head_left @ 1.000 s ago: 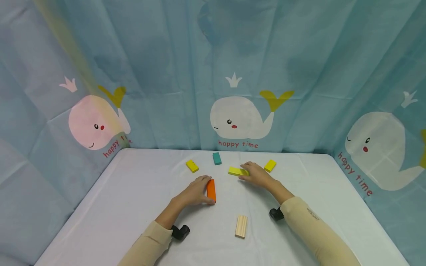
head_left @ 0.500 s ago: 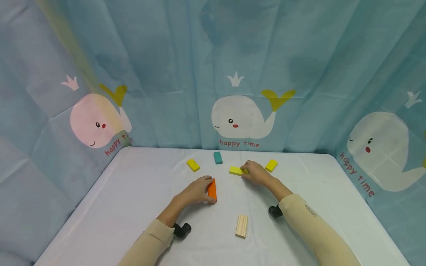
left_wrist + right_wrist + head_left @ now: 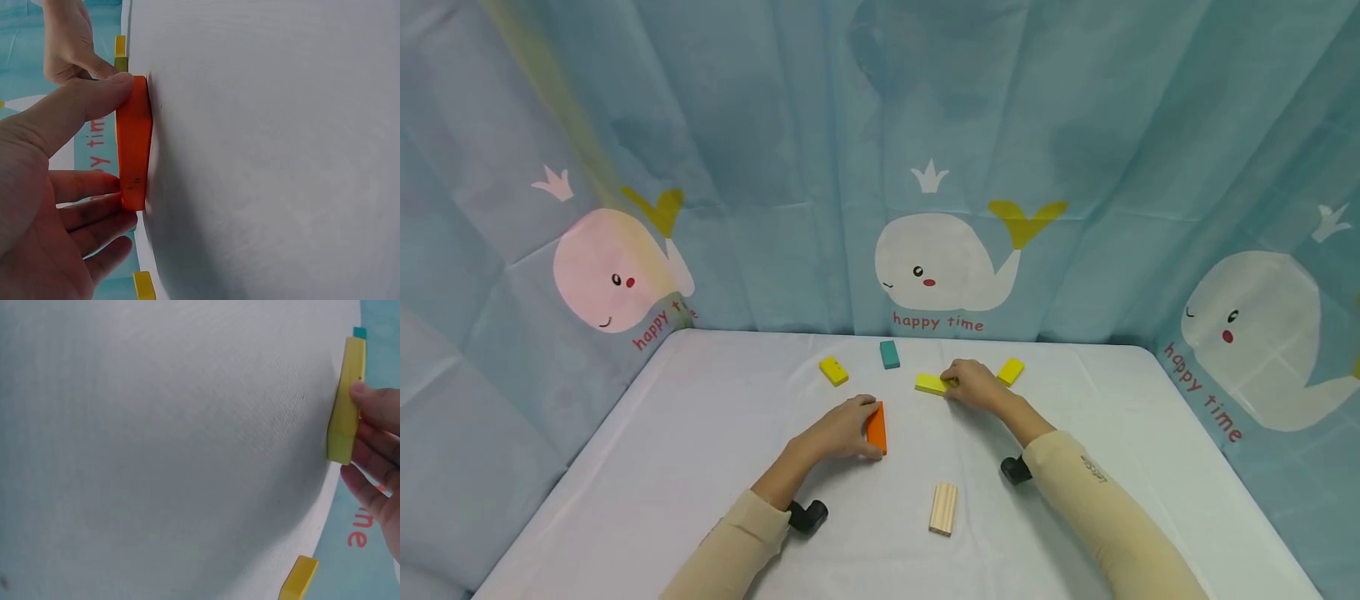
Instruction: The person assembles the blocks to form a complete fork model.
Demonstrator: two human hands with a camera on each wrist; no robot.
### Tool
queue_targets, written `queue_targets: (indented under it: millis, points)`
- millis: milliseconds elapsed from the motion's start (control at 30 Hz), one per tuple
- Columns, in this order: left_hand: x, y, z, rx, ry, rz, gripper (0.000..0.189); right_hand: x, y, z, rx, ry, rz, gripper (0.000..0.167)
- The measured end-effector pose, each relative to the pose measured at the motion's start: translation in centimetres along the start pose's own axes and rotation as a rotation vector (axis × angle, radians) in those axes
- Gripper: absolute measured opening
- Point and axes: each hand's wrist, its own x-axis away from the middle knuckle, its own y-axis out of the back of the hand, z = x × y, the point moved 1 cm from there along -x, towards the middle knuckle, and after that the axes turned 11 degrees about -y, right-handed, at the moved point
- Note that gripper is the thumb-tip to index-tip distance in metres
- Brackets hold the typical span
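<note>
My left hand (image 3: pixel 841 428) holds an orange block (image 3: pixel 877 430) lying lengthwise away from me, left of the table's middle. In the left wrist view the thumb is at one end of the orange block (image 3: pixel 133 147) and fingertips are at the other. Farther back and to the right, my right hand (image 3: pixel 976 386) pinches a yellow block (image 3: pixel 929 383) by its right end. The right wrist view shows the thumb on the face of this yellow block (image 3: pixel 347 400), the fingers behind it. Part of each block is hidden by the hand in the head view.
Two more yellow blocks, one at the back left (image 3: pixel 833 372) and one behind the right hand (image 3: pixel 1011 372), lie on the white table (image 3: pixel 715 433). A teal block (image 3: pixel 889 355) lies near the back edge. Closer in is a grooved wooden block (image 3: pixel 943 509). A whale-print curtain (image 3: pixel 775 208) surrounds the table.
The right hand's fingers have drawn in from a wider spread to a closer pinch on the yellow block's right end. The left hand stays on the orange block, with hardly any movement.
</note>
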Motion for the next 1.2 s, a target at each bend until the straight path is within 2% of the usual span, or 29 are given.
queue_targets:
  millis: [733,1200]
  points:
    - [0.0,0.0,0.0,0.007,-0.012,-0.033,0.081,-0.4,-0.2,-0.2,-0.033,-0.024,0.014,0.034]
    - [-1.4,-0.5,-1.7,0.001,-0.027,-0.021,0.082,-0.1,0.0,-0.1,-0.025,-0.001,0.002,0.033]
